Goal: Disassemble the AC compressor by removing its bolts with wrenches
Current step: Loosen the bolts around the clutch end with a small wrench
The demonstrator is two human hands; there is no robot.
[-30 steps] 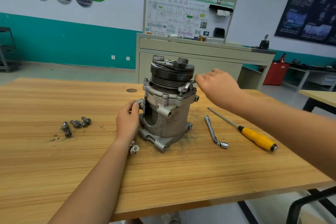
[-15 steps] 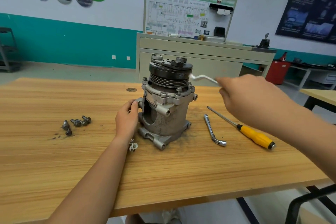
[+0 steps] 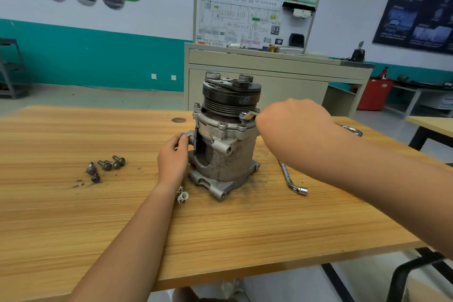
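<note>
The grey AC compressor (image 3: 226, 152) stands upright in the middle of the wooden table (image 3: 220, 240), black pulley on top. My left hand (image 3: 172, 160) grips a lug on its left side. My right hand (image 3: 291, 122) holds a small silver wrench (image 3: 250, 115) whose head sits on a bolt at the compressor's upper right flange; most of the wrench is hidden by the hand. Several removed bolts (image 3: 105, 167) lie on the table to the left.
An L-shaped socket wrench (image 3: 291, 179) lies right of the compressor, partly under my right forearm. A small white connector (image 3: 182, 195) lies by the compressor's base. Behind the table stands a beige cabinet (image 3: 269, 73) with a display board.
My right hand, which had lifted the wrench away to the right, has come back left and down, setting the wrench head on the flange bolt again. My left hand has stayed put.
</note>
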